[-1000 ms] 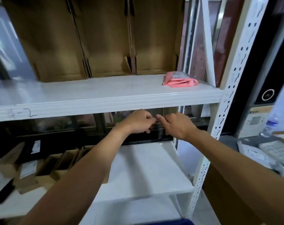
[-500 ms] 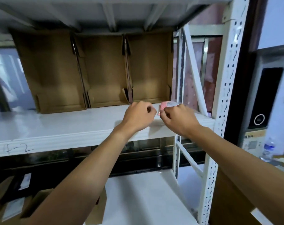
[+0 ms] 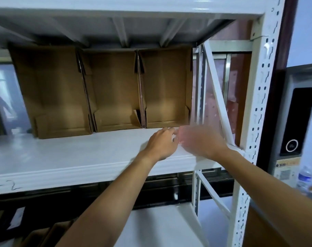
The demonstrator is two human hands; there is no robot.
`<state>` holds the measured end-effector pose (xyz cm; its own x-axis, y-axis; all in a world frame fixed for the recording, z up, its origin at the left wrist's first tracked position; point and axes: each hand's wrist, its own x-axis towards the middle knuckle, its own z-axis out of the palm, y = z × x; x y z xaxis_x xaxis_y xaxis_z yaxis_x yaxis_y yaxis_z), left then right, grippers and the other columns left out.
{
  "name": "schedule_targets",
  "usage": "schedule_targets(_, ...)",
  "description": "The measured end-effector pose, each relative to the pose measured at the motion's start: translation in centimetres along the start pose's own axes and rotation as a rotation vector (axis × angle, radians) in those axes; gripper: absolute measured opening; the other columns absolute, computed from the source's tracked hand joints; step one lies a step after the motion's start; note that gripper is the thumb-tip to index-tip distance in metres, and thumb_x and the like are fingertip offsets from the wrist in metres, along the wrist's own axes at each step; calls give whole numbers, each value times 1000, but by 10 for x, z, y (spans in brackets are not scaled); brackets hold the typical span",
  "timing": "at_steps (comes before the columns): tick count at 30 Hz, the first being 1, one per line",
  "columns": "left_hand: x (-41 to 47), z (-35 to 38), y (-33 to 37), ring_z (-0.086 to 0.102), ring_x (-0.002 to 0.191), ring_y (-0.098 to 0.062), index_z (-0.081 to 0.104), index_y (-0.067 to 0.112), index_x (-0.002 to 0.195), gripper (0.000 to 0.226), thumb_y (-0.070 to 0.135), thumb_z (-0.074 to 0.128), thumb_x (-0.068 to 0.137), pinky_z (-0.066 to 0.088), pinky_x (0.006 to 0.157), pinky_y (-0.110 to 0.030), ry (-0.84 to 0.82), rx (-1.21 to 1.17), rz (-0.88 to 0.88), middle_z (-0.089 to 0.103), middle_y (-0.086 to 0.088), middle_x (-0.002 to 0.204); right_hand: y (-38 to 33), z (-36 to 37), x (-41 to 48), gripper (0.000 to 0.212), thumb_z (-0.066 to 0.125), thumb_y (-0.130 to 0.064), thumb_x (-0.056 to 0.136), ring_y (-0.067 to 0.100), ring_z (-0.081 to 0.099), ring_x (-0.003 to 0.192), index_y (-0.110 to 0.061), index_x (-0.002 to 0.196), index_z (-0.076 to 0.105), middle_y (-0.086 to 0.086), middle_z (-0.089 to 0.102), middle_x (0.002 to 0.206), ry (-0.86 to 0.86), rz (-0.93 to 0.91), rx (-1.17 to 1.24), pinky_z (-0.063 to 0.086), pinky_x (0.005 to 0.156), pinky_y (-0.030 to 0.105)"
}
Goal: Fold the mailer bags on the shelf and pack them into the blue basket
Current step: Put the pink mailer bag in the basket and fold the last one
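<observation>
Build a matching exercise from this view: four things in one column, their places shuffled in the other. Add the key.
1. cardboard boxes
2. water bottle
3. black panel with white ring
4. pen scribble

A. on the front lip of the shelf, far left
B. standing at the back of the shelf
C. far right edge, low down
D. right of the upright, above the bottle

Pairs: 1-B, 2-C, 3-D, 4-A
</observation>
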<state>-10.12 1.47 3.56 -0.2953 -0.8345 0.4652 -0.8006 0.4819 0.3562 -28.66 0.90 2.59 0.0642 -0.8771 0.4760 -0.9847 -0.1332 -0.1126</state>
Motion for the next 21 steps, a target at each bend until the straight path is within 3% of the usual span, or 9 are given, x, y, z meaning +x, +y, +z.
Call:
schedule_targets(2,5,9,0,53,127,-25,51,19,143,42,31,48,103,44,104,-38,-27,12,-7,53,-4,145,2,8,6,63,44,-58,94,33,47,131,-22,144,41,12,48,145,-95,31,-27,34,110,46)
schedule_targets(5,11,17,-4,43,138,-25,41,19,150,48,33,45,105,37,111,-38,-58,9,-52,44,-4,154,2,14,12,55,40,-60,94,32,52,126,-26,135,52,10,56,138,-140,-2,-75,36,107,43)
schedule_targets(10,16,15,-11,32,146,-25,35,21,154,51,38,41,106,29,116,-38,-55,-60,-163,34,-3,161,-6,14,15,45,38,-57,93,29,64,103,-28,112,67,3,70,113,-119,-138,-100,44,101,42)
schedule_targets(13,18,15,-14,36,144,-26,36,21,153,53,39,44,105,30,116,-39,-64,-95,-210,36,-4,160,-12,14,20,51,36,-60,89,28,66,93,-22,95,70,5,71,96,-82,-112,-68,48,86,35)
schedule_targets(15,17,15,-16,38,142,-27,36,20,153,55,41,46,103,33,116,-40,-77,-100,-225,38,-5,159,-18,11,22,52,37,-58,92,29,64,91,-17,93,69,8,69,96,-48,-101,-138,44,77,33)
schedule_targets(21,12,10,-17,42,139,-27,43,20,149,52,43,45,103,37,113,-40,6,-205,-295,46,-6,153,-39,10,10,46,41,-59,91,26,61,73,-21,81,66,6,68,81,113,-126,-124,48,74,33)
